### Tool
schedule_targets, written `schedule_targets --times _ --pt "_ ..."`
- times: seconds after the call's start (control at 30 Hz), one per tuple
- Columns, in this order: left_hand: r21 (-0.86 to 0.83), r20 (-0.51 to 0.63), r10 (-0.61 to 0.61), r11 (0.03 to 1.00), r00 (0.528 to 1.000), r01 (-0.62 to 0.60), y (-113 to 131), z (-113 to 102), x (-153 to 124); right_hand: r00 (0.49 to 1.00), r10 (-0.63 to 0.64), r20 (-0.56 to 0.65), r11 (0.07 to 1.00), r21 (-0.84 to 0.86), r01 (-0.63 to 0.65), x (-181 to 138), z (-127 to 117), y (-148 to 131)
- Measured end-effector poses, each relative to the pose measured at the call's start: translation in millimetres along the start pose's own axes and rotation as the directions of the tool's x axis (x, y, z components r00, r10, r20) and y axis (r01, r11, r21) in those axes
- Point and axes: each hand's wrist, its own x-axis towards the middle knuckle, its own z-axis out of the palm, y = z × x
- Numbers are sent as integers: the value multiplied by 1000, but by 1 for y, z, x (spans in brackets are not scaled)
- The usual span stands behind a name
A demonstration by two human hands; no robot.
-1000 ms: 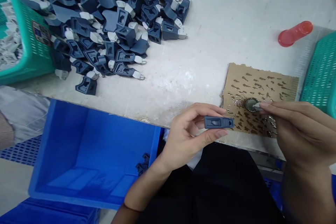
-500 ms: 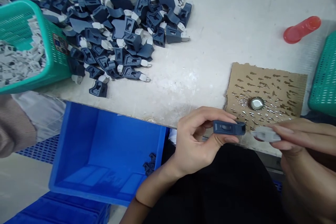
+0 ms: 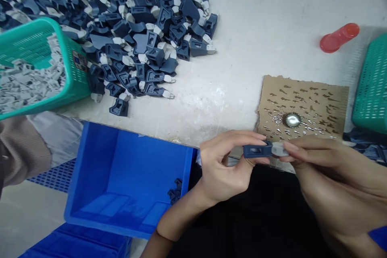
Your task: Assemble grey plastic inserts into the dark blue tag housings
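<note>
My left hand (image 3: 225, 167) pinches a dark blue plastic part (image 3: 256, 150) between thumb and fingers, just below the table's front edge. My right hand (image 3: 326, 169) pinches a small light grey plastic piece (image 3: 279, 150) whose end meets the right end of the blue part. Just beyond both hands lies a piece of cardboard (image 3: 317, 100) marked with many glue smears, with a metal bottle cap (image 3: 292, 119) on it.
A big heap of blue-and-grey parts (image 3: 136, 36) covers the table's far left. A green basket of grey pieces (image 3: 36, 72) stands at left, another green basket (image 3: 373, 84) at right, a red tube (image 3: 338, 38) behind. A blue bin (image 3: 127, 185) sits below. Someone's sleeve (image 3: 18, 153) shows at left.
My right hand lifted the grey piece from the bottle cap on the cardboard and brought it left to the end of the blue part. The left hand stayed put.
</note>
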Motion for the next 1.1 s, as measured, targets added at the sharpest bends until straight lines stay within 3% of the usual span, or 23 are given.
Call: schedule_targets --times 0.1,0.17,0.23,0.3,0.33,0.4,0.47,0.5,0.57,0.67,0.77,0.87,0.93,1.0,1.1 --pt "-8 4 -63 998 998 63 1 2 3 996 -23 -81 1000 4 24 -2 9 4" --pt "1 70 -150 989 986 151 3 3 9 995 -3 -102 1000 5 4 -2 12 11" --pt "30 204 -287 957 936 287 6 4 20 996 46 -72 997 65 -41 -1 11 20" --pt "130 373 -381 924 846 358 10 6 43 993 120 -19 983 145 -116 1 5 32" --pt "195 437 -378 926 816 324 12 8 60 986 164 -8 972 173 -161 3 0 38" --pt "322 500 -279 939 820 124 15 14 108 971 228 -72 958 194 -211 4 -16 50" --pt "474 456 -144 875 878 -103 17 25 174 942 226 -248 969 157 -191 5 -38 64" --pt "576 395 -86 799 915 -174 18 34 211 916 206 -345 978 101 -182 6 -51 71" --pt "732 229 -16 662 973 -162 17 53 284 866 164 -473 975 -56 -215 7 -79 86" --pt "803 58 35 592 998 -68 7 82 369 880 165 -445 897 -302 -321 11 -114 110" --pt "851 -50 13 524 999 36 -8 101 414 937 164 -307 844 -448 -295 22 -132 129" --pt "886 -105 5 456 994 91 -13 108 425 966 154 -206 839 -489 -238 39 -133 139" --pt "902 -91 33 426 995 69 -6 101 415 979 157 -127 837 -509 -200 51 -131 143" --pt "915 -27 65 404 998 -2 9 78 385 987 155 -33 835 -529 -149 64 -128 147" --pt "914 105 115 380 988 -141 40 19 298 983 157 93 833 -547 -81 81 -126 155"
